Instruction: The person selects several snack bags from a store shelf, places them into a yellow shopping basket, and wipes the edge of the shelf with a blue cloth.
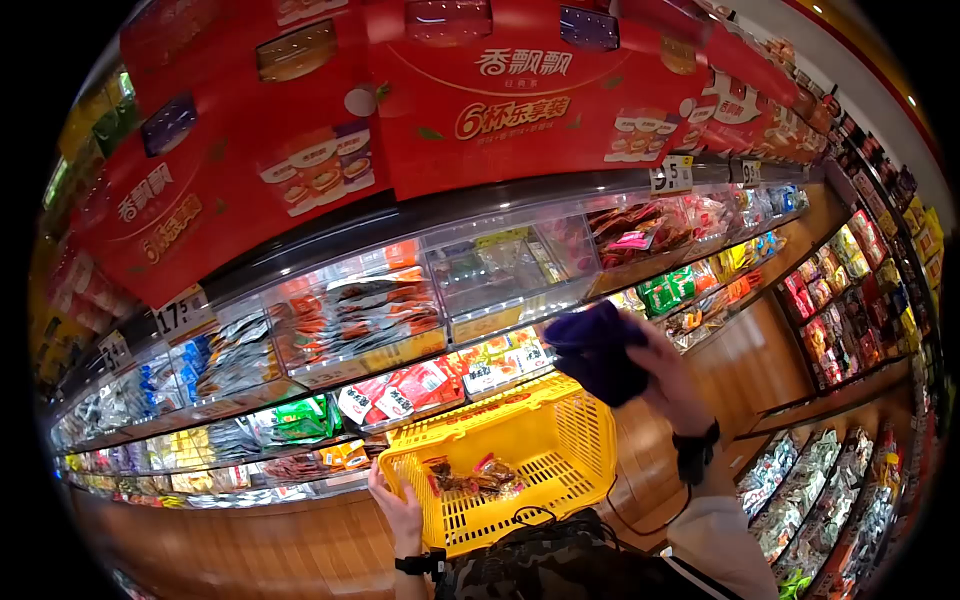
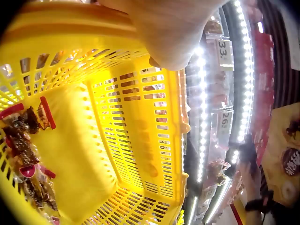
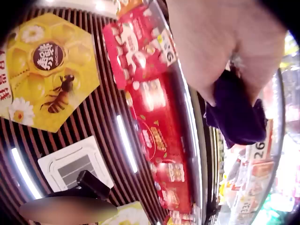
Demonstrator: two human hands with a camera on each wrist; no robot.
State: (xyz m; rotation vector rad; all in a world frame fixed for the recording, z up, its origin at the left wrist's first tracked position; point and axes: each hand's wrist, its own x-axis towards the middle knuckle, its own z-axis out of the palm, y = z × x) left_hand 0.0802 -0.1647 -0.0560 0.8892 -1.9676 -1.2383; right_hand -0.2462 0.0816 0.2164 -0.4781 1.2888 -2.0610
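A yellow shopping basket (image 1: 590, 430) is in front of the body, with several small clear packs (image 1: 480, 478) of brown food inside. My left hand (image 1: 400, 510) grips its left rim, and the left wrist view shows that hand over the basket's edge. Above the right end of the basket, my right hand (image 1: 665, 368) holds a bunched dark purple cloth (image 1: 590, 350). In the right wrist view the thumb and fingers pinch the top of this cloth, whose lower part hangs before the shelf.
Shelves of snack bags (image 1: 375, 310) run along the front, with a clear bin (image 1: 500, 275) among them. Large red boxes (image 1: 530, 110) stand on top. More snack racks (image 1: 820, 500) are on the right, above a wooden floor (image 1: 715, 400).
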